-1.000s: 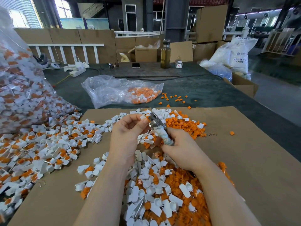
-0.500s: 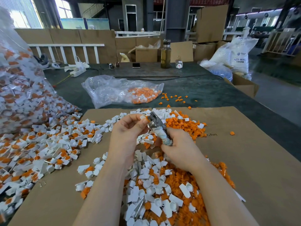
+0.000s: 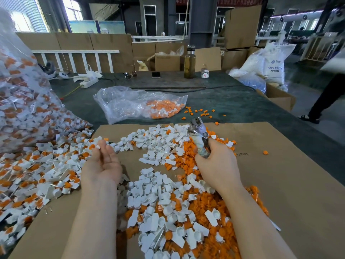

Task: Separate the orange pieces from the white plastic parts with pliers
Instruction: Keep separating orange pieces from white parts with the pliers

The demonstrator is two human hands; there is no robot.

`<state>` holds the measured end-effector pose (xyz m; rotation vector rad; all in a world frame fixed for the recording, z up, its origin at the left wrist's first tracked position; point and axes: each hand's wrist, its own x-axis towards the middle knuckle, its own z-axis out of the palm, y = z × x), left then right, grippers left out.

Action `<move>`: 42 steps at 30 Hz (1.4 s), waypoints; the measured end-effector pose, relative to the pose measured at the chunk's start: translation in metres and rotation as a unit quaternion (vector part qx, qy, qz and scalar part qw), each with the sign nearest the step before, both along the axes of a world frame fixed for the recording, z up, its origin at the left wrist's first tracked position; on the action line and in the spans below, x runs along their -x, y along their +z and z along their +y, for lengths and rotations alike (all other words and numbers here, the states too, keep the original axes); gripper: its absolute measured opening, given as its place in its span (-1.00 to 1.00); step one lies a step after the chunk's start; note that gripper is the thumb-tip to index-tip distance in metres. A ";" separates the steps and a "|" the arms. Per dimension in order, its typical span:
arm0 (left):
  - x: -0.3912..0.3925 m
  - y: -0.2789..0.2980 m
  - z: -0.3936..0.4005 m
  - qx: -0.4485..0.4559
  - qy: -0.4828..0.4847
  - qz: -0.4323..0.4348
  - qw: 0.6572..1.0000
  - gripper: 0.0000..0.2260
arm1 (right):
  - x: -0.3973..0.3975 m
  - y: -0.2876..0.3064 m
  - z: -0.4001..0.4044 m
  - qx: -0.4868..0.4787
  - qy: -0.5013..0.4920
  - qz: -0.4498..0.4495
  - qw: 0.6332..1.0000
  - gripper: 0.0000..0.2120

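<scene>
Right hand (image 3: 217, 163) grips pliers (image 3: 199, 136) by handles, fingers curled round them, nose up, tilted left, above orange pieces (image 3: 183, 156) heap. Left hand (image 3: 102, 163) palm up over cardboard sheet (image 3: 280, 184), fingers loosely apart; white bit at fingertips, can't tell if pinched. White plastic parts (image 3: 158, 186) piled between hands and off left. Clear bag (image 3: 138, 103) with more parts on counter (image 3: 233, 105) beyond

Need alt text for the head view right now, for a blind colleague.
The right hand grips pliers upright over mixed white plastic parts and orange pieces on cardboard; the left hand, palm up, reaches toward unsorted parts.
</scene>
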<state>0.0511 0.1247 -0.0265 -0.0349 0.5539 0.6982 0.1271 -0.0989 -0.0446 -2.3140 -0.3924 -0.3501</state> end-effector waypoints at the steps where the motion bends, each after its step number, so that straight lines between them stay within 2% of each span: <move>1: 0.000 -0.001 0.003 0.019 0.016 -0.013 1.000 -0.83 | 0.000 0.000 0.000 0.004 -0.010 -0.001 1.000 -0.75; 5: 0.000 -0.005 0.010 0.053 0.067 -0.060 0.995 -0.75 | 0.000 0.002 0.000 0.009 -0.028 0.001 1.000 -0.75; 8: -0.001 -0.006 0.008 0.035 0.074 -0.088 0.993 -0.70 | 0.001 0.003 0.000 0.008 -0.034 0.001 0.999 -0.74; 10: -0.002 -0.003 0.004 -0.028 0.025 -0.046 0.998 -0.70 | 0.001 0.004 0.000 0.006 -0.036 0.000 0.999 -0.71; 11: -0.002 -0.001 0.000 -0.098 -0.023 0.011 0.995 -0.71 | 0.002 0.004 0.000 0.007 -0.036 0.000 0.999 -0.70; 12: -0.003 0.002 -0.004 -0.196 -0.078 0.087 0.974 -0.74 | 0.002 0.004 0.000 0.010 -0.036 0.001 0.999 -0.70; 13: -0.004 0.004 -0.010 -0.309 -0.127 0.165 0.928 -0.79 | 0.002 0.004 0.000 0.012 -0.035 0.002 0.999 -0.70; 14: -0.005 0.005 -0.019 -0.425 -0.165 0.225 0.861 -0.84 | 0.002 0.005 0.000 0.014 -0.036 0.003 0.999 -0.70; 15: -0.006 0.006 -0.028 -0.535 -0.192 0.263 0.780 -0.88 | 0.003 0.005 0.001 0.015 -0.036 0.002 0.999 -0.69; 17: -0.010 0.005 -0.048 -0.705 -0.241 0.279 0.606 -0.88 | 0.003 0.005 0.001 0.019 -0.037 0.000 0.999 -0.68; 19: -0.017 -0.001 -0.063 -0.786 -0.294 0.278 0.468 -0.86 | 0.003 0.006 0.001 0.024 -0.039 -0.003 0.999 -0.67; 21: -0.022 -0.007 -0.070 -0.824 -0.326 0.277 0.373 -0.83 | 0.003 0.006 0.002 0.026 -0.041 -0.004 0.999 -0.67; 24: -0.027 -0.013 -0.072 -0.848 -0.346 0.274 0.293 -0.87 | 0.003 0.005 0.002 0.025 -0.040 -0.001 0.999 -0.69; 26: -0.028 -0.014 -0.073 -0.861 -0.342 0.268 0.265 -0.87 | 0.003 0.006 0.002 0.024 -0.037 0.000 0.999 -0.70; 30: -0.027 -0.015 -0.071 -0.869 -0.345 0.252 0.250 -0.90 | 0.003 0.005 0.003 0.022 -0.033 -0.005 0.999 -0.66; 33: -0.025 -0.016 -0.072 -0.881 -0.334 0.251 0.224 -0.86 | 0.002 0.004 0.003 0.017 -0.030 -0.004 0.999 -0.66; 38: -0.025 -0.018 -0.072 -0.891 -0.328 0.225 0.219 -0.88 | 0.001 0.002 0.003 0.023 -0.023 0.001 0.999 -0.69; 42: -0.026 -0.019 -0.070 -0.894 -0.332 0.231 0.195 -0.80 | 0.001 0.003 0.002 0.022 -0.028 0.001 0.999 -0.68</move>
